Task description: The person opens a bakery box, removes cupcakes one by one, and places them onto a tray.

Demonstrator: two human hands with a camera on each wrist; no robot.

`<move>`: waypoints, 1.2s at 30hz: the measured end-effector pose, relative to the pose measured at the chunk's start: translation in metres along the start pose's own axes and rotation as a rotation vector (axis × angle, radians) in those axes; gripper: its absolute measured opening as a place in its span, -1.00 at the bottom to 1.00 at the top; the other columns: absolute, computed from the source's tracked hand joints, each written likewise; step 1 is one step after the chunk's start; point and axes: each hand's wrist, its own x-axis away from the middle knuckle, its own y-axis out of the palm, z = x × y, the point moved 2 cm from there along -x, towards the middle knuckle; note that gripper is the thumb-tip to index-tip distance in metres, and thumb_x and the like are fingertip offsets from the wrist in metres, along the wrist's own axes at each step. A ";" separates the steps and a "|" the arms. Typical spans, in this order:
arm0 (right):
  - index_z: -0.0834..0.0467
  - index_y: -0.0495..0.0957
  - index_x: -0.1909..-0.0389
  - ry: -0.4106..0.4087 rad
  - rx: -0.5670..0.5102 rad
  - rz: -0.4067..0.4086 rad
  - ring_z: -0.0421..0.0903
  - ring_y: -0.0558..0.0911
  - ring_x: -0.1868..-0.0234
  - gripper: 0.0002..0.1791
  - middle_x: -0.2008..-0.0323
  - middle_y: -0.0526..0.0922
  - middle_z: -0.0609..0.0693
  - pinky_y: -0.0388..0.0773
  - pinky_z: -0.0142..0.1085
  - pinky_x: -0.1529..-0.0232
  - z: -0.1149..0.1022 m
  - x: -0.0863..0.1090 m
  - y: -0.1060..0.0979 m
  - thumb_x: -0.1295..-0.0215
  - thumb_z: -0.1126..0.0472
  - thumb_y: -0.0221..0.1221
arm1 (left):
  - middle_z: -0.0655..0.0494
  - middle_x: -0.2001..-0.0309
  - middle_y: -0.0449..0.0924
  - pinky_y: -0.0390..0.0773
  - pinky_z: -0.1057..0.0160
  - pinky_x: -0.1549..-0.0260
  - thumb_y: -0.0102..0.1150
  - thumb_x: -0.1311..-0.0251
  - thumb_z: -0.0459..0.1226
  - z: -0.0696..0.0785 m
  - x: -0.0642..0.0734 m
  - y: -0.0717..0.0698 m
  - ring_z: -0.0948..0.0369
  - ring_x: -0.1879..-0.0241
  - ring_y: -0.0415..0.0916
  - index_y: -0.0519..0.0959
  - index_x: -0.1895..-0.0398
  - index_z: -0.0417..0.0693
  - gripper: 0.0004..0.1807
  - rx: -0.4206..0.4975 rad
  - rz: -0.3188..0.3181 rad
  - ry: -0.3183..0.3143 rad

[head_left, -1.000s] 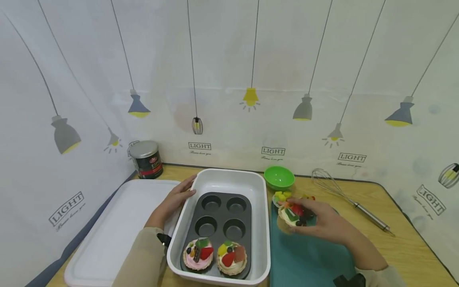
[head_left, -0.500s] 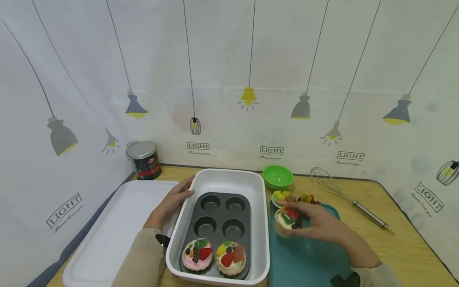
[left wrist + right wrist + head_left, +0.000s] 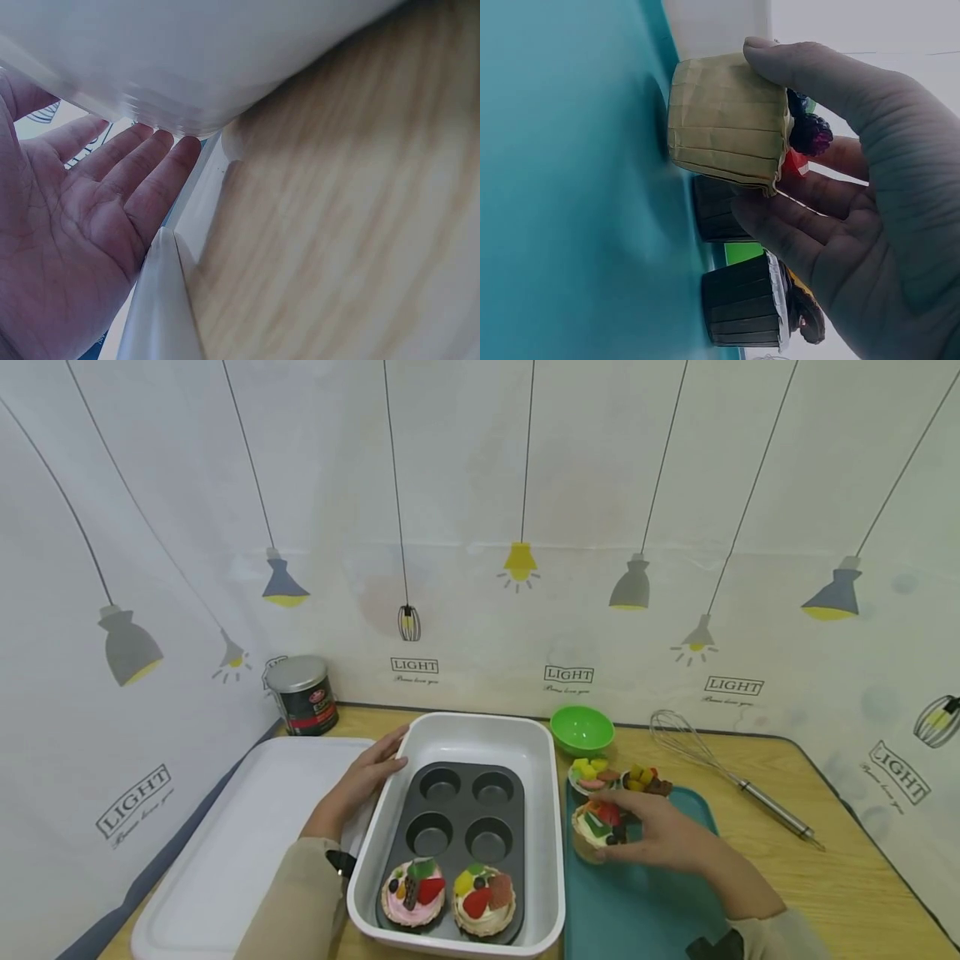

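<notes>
My right hand (image 3: 667, 833) pinches a cupcake (image 3: 591, 837) between thumb and fingers. Its tan paper wrapper (image 3: 724, 120) faces the teal tray (image 3: 637, 906), close over the surface, and it is topped with cream, red fruit and dark berries. Just behind it on the tray are a cupcake with yellow fruit (image 3: 588, 770) and a chocolate-topped one (image 3: 645, 779), both in dark wrappers. My left hand (image 3: 363, 783) rests with fairly straight fingers against the left wall of a white deep pan (image 3: 172, 67). Inside that pan lies a dark muffin tin (image 3: 462, 810).
Two fruit-topped cupcakes, one pink (image 3: 412, 893) and one cream (image 3: 484, 902), fill the tin's front cups. A white lid (image 3: 247, 852) lies left. Behind stand a black can (image 3: 303, 695) and a green bowl (image 3: 582, 731); a whisk (image 3: 738, 781) lies at the right.
My right hand has lowered the tan-wrapped cupcake toward the teal tray and slightly left, revealing more of the cupcakes behind. My left hand stays against the white pan.
</notes>
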 end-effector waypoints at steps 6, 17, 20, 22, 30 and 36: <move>0.13 0.46 -0.35 0.014 -0.002 -0.008 0.08 0.57 -0.20 -0.14 -0.20 0.59 -0.03 0.52 0.12 -0.11 0.003 0.000 0.001 -0.11 -0.24 0.42 | -0.06 -0.57 0.07 0.09 -0.25 -0.39 0.04 -0.48 -0.14 0.001 0.001 0.000 -0.12 -0.52 0.02 0.01 -0.63 0.11 -0.26 0.007 -0.013 0.004; 0.12 0.45 -0.35 0.017 -0.006 -0.018 0.07 0.57 -0.19 -0.14 -0.21 0.58 -0.01 0.51 0.12 -0.11 0.005 -0.001 0.002 -0.12 -0.26 0.40 | -0.08 -0.57 0.05 0.08 -0.27 -0.39 0.02 -0.49 -0.17 0.002 0.000 0.000 -0.14 -0.54 -0.05 -0.01 -0.63 0.08 -0.26 0.013 -0.016 0.011; 0.12 0.44 -0.36 0.018 -0.013 -0.030 0.06 0.57 -0.18 -0.14 -0.21 0.58 -0.02 0.52 0.11 -0.10 0.006 -0.001 0.002 -0.14 -0.26 0.39 | -0.07 -0.56 0.07 0.08 -0.26 -0.39 0.03 -0.48 -0.17 0.001 0.001 0.000 -0.13 -0.54 -0.05 0.01 -0.63 0.10 -0.27 0.008 -0.015 0.013; 0.12 0.43 -0.37 0.017 -0.013 -0.034 0.04 0.57 -0.18 -0.13 -0.21 0.57 -0.03 0.53 0.10 -0.10 0.006 -0.001 0.003 -0.14 -0.28 0.38 | -0.07 -0.56 0.09 0.09 -0.26 -0.39 0.04 -0.48 -0.17 0.000 0.001 0.001 -0.12 -0.54 -0.04 0.03 -0.63 0.11 -0.27 0.008 -0.011 0.010; 0.10 0.43 -0.37 0.015 -0.041 -0.055 0.01 0.57 -0.17 -0.12 -0.22 0.56 -0.05 0.53 0.09 -0.10 0.006 0.000 0.004 -0.12 -0.29 0.39 | -0.04 -0.56 0.11 0.11 -0.27 -0.38 0.06 -0.46 -0.14 -0.001 -0.001 0.001 -0.12 -0.53 0.00 0.06 -0.62 0.16 -0.27 0.000 0.001 0.001; 0.07 0.47 -0.34 0.001 -0.027 -0.050 -0.02 0.56 -0.18 -0.18 -0.23 0.56 -0.07 0.52 0.10 -0.10 0.005 0.000 0.004 -0.15 -0.29 0.36 | -0.07 -0.56 0.09 0.12 -0.27 -0.38 0.05 -0.46 -0.13 -0.001 -0.001 0.000 -0.14 -0.53 -0.01 0.04 -0.62 0.12 -0.27 -0.009 -0.005 0.010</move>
